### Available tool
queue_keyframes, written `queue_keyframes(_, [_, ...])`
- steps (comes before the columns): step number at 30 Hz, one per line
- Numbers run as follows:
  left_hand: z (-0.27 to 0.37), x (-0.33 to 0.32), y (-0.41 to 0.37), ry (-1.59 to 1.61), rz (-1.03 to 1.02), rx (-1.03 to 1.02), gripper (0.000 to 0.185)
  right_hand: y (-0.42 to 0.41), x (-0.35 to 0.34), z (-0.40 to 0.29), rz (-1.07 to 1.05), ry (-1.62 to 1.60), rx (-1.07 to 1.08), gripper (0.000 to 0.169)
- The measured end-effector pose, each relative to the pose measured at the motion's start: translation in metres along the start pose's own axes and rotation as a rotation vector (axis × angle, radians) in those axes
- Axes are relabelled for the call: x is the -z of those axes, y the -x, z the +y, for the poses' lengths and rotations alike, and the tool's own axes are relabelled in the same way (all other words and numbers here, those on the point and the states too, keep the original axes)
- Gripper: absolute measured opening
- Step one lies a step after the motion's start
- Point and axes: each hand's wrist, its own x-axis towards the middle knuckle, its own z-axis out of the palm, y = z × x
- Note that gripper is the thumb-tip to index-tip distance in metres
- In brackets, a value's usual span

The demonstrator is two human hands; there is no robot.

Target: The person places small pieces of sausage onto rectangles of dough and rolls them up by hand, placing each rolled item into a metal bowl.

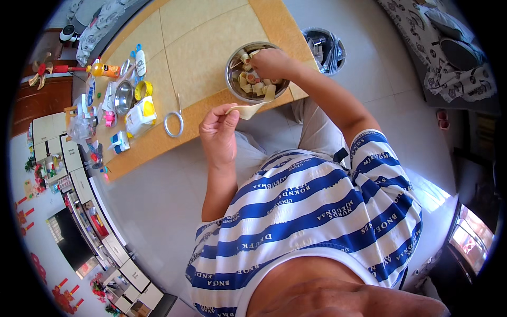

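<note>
My left hand (222, 128) is raised just off the table's front edge, pinching one end of a pale flat strip (247, 111) between thumb and fingers. The strip's other end reaches the rim of a round metal bowl (229, 79). Inside the bowl lie several small rolled pieces (258, 88), pale outside with pinkish middles. My right hand (271, 63) reaches into the bowl from the right; its fingertips are among the pieces, and whether they grip one is hidden. The bowl stands near the table's corner.
A lined waste bin (324, 51) stands beyond the table's right edge. On the table (198, 39), to the left, are a ring-shaped coil (173, 124), a pack of wipes (140, 117), yellow tape (143, 90), a small steel bowl (123, 97), an orange drink bottle (105, 70) and blue-handled scissors (136, 49).
</note>
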Motion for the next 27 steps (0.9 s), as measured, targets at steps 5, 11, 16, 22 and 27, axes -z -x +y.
queue_keyframes(5, [-0.006, -0.007, 0.004, 0.005, -0.014, 0.031, 0.014, 0.003, -0.002, -0.008, -0.120, 0.006, -0.017, 0.022])
queue_keyframes(11, [-0.003, -0.019, -0.004, 0.072, 0.045, 0.056, 0.015, 0.001, -0.006, -0.010, -0.096, 0.043, -0.024, 0.022])
queue_keyframes(16, [-0.002, -0.026, -0.017, 0.105, 0.092, 0.069, 0.016, 0.000, 0.000, -0.013, -0.122, 0.056, -0.042, 0.024])
queue_keyframes(22, [0.001, -0.031, -0.042, 0.001, 0.037, 0.044, 0.016, 0.045, 0.040, -0.020, 0.444, -0.508, -0.149, 0.026])
queue_keyframes(27, [0.003, -0.031, -0.063, -0.207, -0.019, 0.028, 0.018, 0.105, 0.076, -0.053, 0.590, -0.810, 0.213, 0.018])
